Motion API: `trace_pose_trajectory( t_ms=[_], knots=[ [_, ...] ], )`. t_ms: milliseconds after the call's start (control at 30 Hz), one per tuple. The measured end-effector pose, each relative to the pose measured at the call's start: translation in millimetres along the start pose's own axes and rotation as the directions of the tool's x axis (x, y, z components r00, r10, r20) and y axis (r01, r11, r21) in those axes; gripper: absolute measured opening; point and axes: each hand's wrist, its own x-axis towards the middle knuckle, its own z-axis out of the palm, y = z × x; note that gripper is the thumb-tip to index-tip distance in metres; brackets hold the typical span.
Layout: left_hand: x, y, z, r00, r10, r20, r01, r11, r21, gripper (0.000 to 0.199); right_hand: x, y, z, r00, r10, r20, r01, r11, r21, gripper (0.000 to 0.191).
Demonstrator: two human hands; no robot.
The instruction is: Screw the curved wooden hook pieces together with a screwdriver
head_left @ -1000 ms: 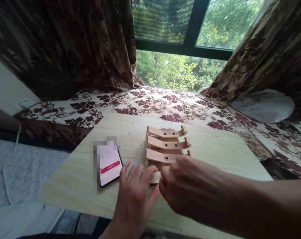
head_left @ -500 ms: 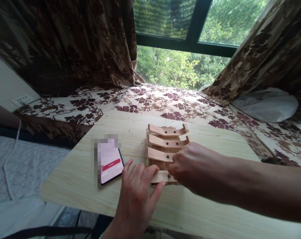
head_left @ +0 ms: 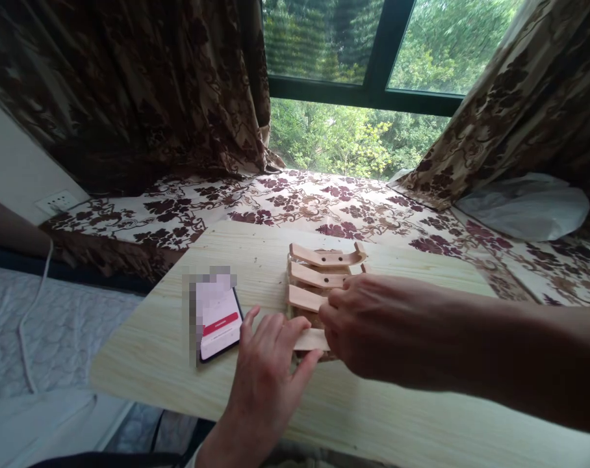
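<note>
Several pale wooden hooks with upturned right ends and dark screw holes lie side by side on a plastic-wrapped block; the farthest hook (head_left: 324, 257) and the second hook (head_left: 314, 276) show most. My left hand (head_left: 266, 370) pinches the left end of the nearest wooden hook (head_left: 311, 340) between thumb and forefinger, its other fingers loosely curled. Over that hook's right part, my right hand (head_left: 358, 318) is closed with the fingers pointing down. Whatever its fingertips grip is hidden behind the hand, as are the right end of this hook and part of the third hook (head_left: 305, 299).
A smartphone (head_left: 219, 325) with a lit, partly blurred screen lies left of my left hand on the pale wooden table (head_left: 178, 383). Behind it runs a flower-patterned window seat (head_left: 299, 201), with a white plastic bag (head_left: 529, 205) at the right.
My right hand has shifted slightly left and now covers the screw holes of the nearest and third hooks. My left hand keeps its pinch, and the view has moved a little.
</note>
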Motion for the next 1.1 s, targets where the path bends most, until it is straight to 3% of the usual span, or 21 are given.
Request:
trace_pose_trajectory(
  t_ms=[133,267,433,567,633,733,833,1000,1100],
  knots=[
    [-1,0,1.8,1.0,0.003,-0.019,-0.003,1.0,-0.03,0.015,1,-7,5,0.997,-0.064,0.036,0.067,0.996,-0.059,0.017],
    [-2,-1,4.3,1.0,0.01,-0.025,-0.012,0.999,-0.051,0.015,2,-4,4,0.992,0.092,0.081,-0.097,0.993,0.067,0.014],
    [-5,-2,4.9,1.0,0.012,0.003,-0.012,0.999,-0.041,0.02,3,3,0,0.928,0.275,0.252,-0.328,0.923,0.201,0.019],
    [-4,-1,3.1,1.0,0.0,-0.003,-0.001,0.999,-0.042,0.018,-2,-5,2,0.957,0.236,0.167,-0.272,0.929,0.249,0.017],
    [-3,-1,2.5,1.0,0.002,-0.008,-0.002,0.999,-0.044,0.015,-5,-11,3,0.977,0.199,0.071,-0.208,0.966,0.156,0.013],
    [-2,-1,2.8,1.0,0.015,-0.021,-0.016,0.999,-0.028,0.014,-8,-21,8,0.99,0.131,-0.058,-0.137,0.982,-0.129,0.012],
    [-2,-1,3.9,0.999,0.027,-0.039,-0.028,1.0,-0.011,0.013,-6,-26,12,0.995,0.095,-0.014,-0.096,0.964,-0.247,0.014],
    [-5,-2,5.6,0.999,0.029,-0.04,-0.03,0.999,-0.018,0.014,-2,-16,10,0.984,0.165,0.063,-0.165,0.986,-0.004,0.017],
    [-6,-3,6.2,1.0,0.013,-0.012,-0.014,0.999,-0.034,0.018,-1,-3,4,0.953,0.258,0.16,-0.287,0.937,0.197,0.017]
  ],
)
